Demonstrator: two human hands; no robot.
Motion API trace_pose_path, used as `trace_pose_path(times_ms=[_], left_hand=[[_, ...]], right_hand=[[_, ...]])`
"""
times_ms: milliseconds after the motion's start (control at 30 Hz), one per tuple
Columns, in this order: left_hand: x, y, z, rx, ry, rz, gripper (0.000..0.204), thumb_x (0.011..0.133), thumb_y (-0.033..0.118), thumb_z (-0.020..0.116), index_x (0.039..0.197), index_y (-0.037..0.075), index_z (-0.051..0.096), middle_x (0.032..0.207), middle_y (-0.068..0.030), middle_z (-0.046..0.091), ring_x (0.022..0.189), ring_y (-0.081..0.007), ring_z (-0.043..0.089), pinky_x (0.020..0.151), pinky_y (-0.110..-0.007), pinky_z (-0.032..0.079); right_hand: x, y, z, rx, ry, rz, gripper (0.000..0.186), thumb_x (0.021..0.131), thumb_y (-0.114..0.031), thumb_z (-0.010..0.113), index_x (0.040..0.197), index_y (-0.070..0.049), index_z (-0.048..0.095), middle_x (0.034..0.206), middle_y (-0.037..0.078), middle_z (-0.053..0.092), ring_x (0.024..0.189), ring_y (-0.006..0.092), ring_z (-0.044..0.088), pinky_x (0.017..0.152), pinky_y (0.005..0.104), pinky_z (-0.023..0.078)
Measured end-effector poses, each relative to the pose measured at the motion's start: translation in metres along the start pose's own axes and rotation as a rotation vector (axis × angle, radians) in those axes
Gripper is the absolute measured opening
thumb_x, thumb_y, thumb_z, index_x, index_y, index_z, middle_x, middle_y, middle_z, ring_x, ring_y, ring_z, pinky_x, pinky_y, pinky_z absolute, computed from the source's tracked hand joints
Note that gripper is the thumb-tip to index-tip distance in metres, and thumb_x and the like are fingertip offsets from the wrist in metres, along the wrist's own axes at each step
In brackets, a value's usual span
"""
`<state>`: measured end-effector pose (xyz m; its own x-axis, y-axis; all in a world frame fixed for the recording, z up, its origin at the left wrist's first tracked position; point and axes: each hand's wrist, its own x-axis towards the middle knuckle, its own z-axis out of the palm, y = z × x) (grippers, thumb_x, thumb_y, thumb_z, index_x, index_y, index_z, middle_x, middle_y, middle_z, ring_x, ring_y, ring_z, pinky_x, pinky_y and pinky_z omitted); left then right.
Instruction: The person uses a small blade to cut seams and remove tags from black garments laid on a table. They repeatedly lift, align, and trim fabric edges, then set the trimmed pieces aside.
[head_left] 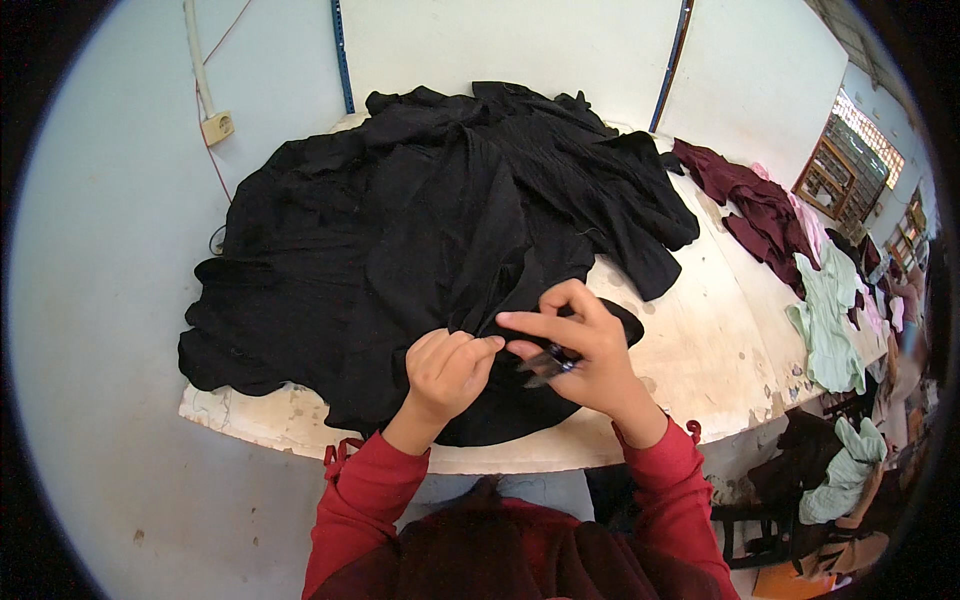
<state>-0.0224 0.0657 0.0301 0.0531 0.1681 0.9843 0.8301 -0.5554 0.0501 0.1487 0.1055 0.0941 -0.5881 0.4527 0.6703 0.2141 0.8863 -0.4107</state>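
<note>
A large black garment (420,230) lies spread and bunched over the white worktable (700,350). My left hand (450,370) pinches a fold of the black cloth near the table's front edge, fingers closed on it. My right hand (585,350) sits just to the right, touching the same fold and holding a small dark metal clipper (548,364) whose tip points toward my left fingers. Both forearms wear red sleeves and come in from the bottom.
Dark red clothes (755,210), pink pieces and pale green garments (830,315) lie along the table's right side. More pale green cloth (845,470) hangs over dark things below the right edge. A wall socket (217,125) with a cable is on the back wall.
</note>
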Motion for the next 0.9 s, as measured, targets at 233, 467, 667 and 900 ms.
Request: trace_pose_path(times_ms=[233, 467, 667, 900], left_hand=[[-0.004, 0.000, -0.002, 0.015, -0.001, 0.000, 0.023, 0.064, -0.008, 0.072, 0.073, 0.008, 0.057, 0.057, -0.0047, 0.048, 0.045, -0.0194, 0.046, 0.043, -0.028, 0.036], [-0.004, 0.003, -0.003, 0.012, -0.005, 0.018, 0.022, 0.065, -0.006, 0.072, 0.073, 0.007, 0.057, 0.057, -0.0040, 0.050, 0.045, -0.0180, 0.047, 0.043, -0.027, 0.037], [-0.003, 0.007, 0.002, -0.026, -0.013, 0.007, 0.025, 0.063, -0.007, 0.073, 0.072, 0.008, 0.055, 0.058, -0.0044, 0.050, 0.045, -0.0191, 0.048, 0.043, -0.028, 0.037], [-0.003, 0.008, 0.002, -0.026, -0.027, 0.001, 0.025, 0.063, -0.005, 0.074, 0.072, 0.008, 0.055, 0.057, -0.0045, 0.049, 0.044, -0.0192, 0.046, 0.043, -0.028, 0.035]], right_hand=[[0.001, 0.042, -0.007, 0.301, 0.285, 0.136, 0.018, 0.074, -0.005, 0.074, 0.090, -0.008, 0.068, 0.080, 0.002, 0.058, 0.070, 0.0124, 0.055, 0.063, 0.0235, 0.043], [-0.016, -0.014, -0.014, 0.029, 0.185, 0.167, 0.037, 0.073, -0.014, 0.076, 0.106, -0.005, 0.064, 0.083, 0.009, 0.063, 0.070, 0.0200, 0.061, 0.063, 0.0277, 0.047], [-0.028, -0.015, 0.004, -0.092, 0.190, 0.097, 0.027, 0.072, -0.010, 0.076, 0.097, -0.005, 0.067, 0.078, 0.007, 0.067, 0.059, 0.0123, 0.060, 0.052, 0.0217, 0.044], [-0.025, -0.018, 0.000, -0.186, 0.199, 0.071, 0.021, 0.072, -0.008, 0.075, 0.092, -0.004, 0.068, 0.077, 0.008, 0.068, 0.058, 0.0143, 0.063, 0.051, 0.0225, 0.045]])
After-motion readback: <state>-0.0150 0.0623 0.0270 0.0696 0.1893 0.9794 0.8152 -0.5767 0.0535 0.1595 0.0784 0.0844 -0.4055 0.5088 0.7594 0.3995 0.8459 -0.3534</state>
